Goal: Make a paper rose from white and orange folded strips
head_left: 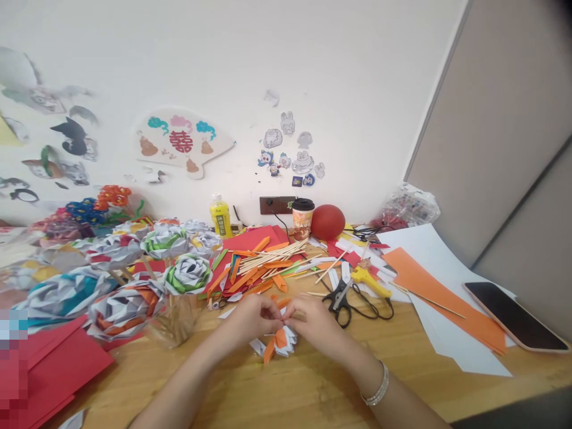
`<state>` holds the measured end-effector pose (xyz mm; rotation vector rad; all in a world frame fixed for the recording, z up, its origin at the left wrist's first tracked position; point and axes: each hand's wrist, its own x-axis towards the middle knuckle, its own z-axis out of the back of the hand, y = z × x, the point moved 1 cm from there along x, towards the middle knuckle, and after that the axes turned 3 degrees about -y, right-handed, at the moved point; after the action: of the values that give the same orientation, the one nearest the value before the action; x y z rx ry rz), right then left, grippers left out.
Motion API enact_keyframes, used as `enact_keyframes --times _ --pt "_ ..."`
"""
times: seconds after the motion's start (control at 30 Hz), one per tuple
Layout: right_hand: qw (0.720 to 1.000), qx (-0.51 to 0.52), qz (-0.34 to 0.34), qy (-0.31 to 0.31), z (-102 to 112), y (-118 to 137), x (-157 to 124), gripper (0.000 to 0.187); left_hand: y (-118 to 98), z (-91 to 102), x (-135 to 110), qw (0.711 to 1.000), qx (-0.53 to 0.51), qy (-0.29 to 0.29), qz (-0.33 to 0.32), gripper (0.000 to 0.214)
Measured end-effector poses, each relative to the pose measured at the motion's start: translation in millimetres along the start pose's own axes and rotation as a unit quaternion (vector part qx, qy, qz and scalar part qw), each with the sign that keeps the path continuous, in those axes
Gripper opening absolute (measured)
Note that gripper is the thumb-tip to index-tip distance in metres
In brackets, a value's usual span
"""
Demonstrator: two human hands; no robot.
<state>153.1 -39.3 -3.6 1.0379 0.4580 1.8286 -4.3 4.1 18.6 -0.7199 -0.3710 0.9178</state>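
Both hands meet over the table, just in front of the heap of sticks and folded strips. Fingers of my left hand [259, 316] are pinched on the far edge of a small white and orange folded-paper piece [280, 341]. Against them my right hand [310, 320] pinches the same piece from the other side. Its layered points spread out below the fingertips; the spot where the fingertips meet is too small to make out. Right beside my right hand lie black-handled scissors [339, 302]. Folded orange strips [257, 285] lie beyond both hands.
A glue gun [370, 281] with a black cord lies right of the scissors. Behind stand a lidded cup [302, 220], a red balloon [328, 222] and a yellow bottle [220, 217]. Paper flowers [127, 307] fill the left; a phone [516, 316] rests on paper at right.
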Motion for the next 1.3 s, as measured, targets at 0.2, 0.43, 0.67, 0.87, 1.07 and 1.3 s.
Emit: enact_keyframes --times 0.2,0.43,0.67,0.87,1.07,1.3 --pt "0.996 -0.032 0.083 0.011 2 2 0 0.009 -2 -0.9 -1 1.0 0.013 -0.019 -0.022 0.014" --pt "0.992 -0.024 0.123 -0.008 4 -1 -2 0.013 2 6.6 -4 0.97 -0.217 0.099 0.042 0.03" --pt "0.996 -0.018 0.079 0.02 5 -2 3 0.009 8 0.7 2 0.983 -0.162 0.086 0.0 0.028" --pt "0.994 -0.046 0.088 0.034 4 -3 3 0.009 7 1.3 3 0.986 -0.148 0.072 0.008 0.026" --pt "0.981 -0.096 0.162 0.041 3 -5 2 0.012 8 0.4 3 0.979 -0.184 0.09 0.022 0.018" --pt "0.979 -0.093 0.172 0.056 6 -4 2 0.013 9 2.8 3 0.987 -0.136 0.079 0.012 0.018"
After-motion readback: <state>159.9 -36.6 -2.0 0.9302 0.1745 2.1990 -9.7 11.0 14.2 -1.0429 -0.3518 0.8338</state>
